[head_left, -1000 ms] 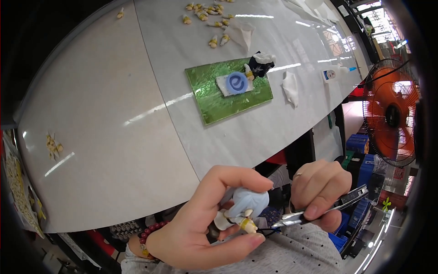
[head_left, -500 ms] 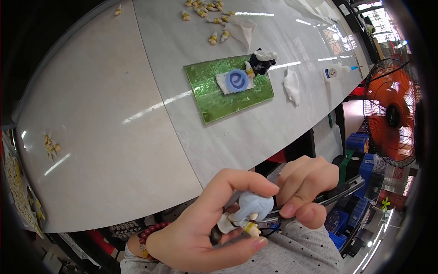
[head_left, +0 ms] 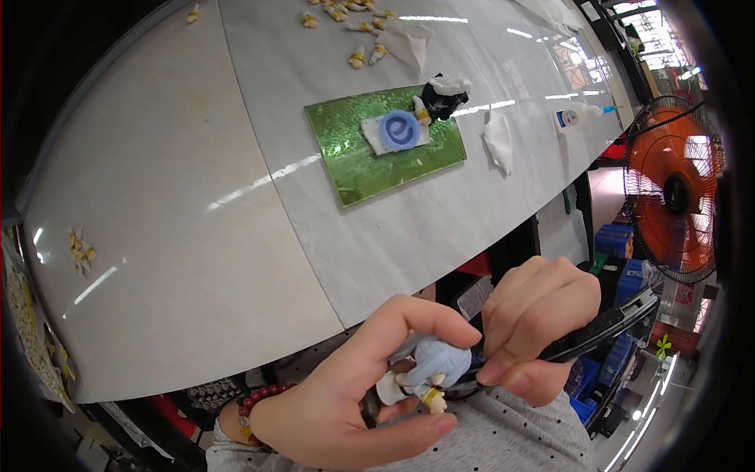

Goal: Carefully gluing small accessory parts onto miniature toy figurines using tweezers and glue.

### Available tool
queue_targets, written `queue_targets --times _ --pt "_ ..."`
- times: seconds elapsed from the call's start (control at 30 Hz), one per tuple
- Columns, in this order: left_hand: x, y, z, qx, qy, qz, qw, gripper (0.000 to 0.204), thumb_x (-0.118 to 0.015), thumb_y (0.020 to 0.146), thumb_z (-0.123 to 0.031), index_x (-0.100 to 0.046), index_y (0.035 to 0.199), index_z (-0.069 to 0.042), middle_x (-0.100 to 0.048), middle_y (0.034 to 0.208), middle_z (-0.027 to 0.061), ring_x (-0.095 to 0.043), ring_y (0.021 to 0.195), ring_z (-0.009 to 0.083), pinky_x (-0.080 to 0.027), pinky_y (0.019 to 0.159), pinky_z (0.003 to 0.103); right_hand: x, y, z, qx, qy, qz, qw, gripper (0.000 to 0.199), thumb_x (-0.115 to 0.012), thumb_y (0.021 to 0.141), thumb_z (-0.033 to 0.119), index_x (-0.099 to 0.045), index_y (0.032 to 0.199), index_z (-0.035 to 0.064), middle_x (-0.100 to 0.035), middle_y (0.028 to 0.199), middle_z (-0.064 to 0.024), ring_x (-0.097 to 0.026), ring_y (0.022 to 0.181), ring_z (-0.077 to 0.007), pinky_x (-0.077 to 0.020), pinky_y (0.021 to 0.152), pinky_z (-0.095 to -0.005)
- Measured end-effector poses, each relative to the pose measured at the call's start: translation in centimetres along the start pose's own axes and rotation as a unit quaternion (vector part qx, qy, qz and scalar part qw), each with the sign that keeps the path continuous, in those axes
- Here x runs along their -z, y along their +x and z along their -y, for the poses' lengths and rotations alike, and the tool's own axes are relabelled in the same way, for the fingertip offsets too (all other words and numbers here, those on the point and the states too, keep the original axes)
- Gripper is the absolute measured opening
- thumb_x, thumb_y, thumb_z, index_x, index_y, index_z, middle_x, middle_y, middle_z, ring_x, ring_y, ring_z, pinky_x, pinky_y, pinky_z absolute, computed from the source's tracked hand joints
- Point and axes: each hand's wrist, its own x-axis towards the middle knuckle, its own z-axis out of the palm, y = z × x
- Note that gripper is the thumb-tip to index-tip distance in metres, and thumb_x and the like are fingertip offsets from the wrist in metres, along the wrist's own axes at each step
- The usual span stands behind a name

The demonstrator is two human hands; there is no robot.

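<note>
While our left hand clamps the small figurine steady, our right hand pinches dark tweezers shut against it.

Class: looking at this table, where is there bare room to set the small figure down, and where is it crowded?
Bare room: the wide white stretch of table between the green mat and the near edge. Crowded: the far edge with its small yellow pieces, and around the cloths right of the mat.

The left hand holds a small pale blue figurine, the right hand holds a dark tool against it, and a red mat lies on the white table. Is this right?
Not quite: in the head view the mat on the white table is green, not red. The rest stands: the left hand holds the small pale blue figurine, and the right hand holds the dark tool against it.
</note>
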Motion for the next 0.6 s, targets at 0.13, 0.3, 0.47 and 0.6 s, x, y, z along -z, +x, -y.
queue_targets --times 0.13,0.3,0.47,0.6 --pt "-0.03 -0.02 0.12 0.019 -0.019 -0.004 1.000 0.048 -0.058 0.073 -0.003 -0.035 0.116 -0.001 -0.043 0.093 0.0004 -0.039 0.069 0.0023 -0.031 0.060 0.014 0.32 0.38 0.01 0.002 -0.005 0.025 1.000 0.013 -0.062 0.065 0.000 -0.056 0.056 -0.0056 -0.057 0.051 -0.0122 -0.048 0.035 -0.0163 -0.0376 0.030 -0.0218" --pt "0.09 -0.02 0.09 0.020 -0.010 0.005 1.000 0.049 -0.059 0.073 -0.003 -0.035 0.116 -0.001 -0.043 0.092 0.0001 -0.038 0.069 0.0022 -0.031 0.060 0.014 0.28 0.71 0.25 -0.002 -0.011 0.045 0.999 0.013 -0.062 0.065 0.001 -0.056 0.055 -0.0050 -0.057 0.051 -0.0119 -0.048 0.035 -0.0158 -0.0375 0.030 -0.0214" --pt "0.40 -0.11 0.17 0.042 -0.007 0.031 0.999 0.049 -0.059 0.073 -0.003 -0.035 0.115 -0.001 -0.043 0.090 -0.0006 -0.037 0.066 0.0015 -0.030 0.058 0.014 0.42 0.65 0.52 -0.012 -0.016 0.041 0.999 0.013 -0.062 0.065 0.000 -0.056 0.055 -0.0049 -0.057 0.051 -0.0119 -0.048 0.035 -0.0155 -0.0373 0.030 -0.0212" --pt "0.21 -0.15 0.07 0.022 -0.008 0.009 1.000 0.048 -0.059 0.073 -0.003 -0.035 0.115 -0.001 -0.043 0.089 -0.0008 -0.037 0.065 0.0013 -0.030 0.057 0.014 0.05 0.65 0.33 -0.006 -0.019 0.042 0.999 0.013 -0.062 0.065 0.000 -0.055 0.055 -0.0047 -0.057 0.051 -0.0119 -0.048 0.035 -0.0156 -0.0372 0.030 -0.0212"
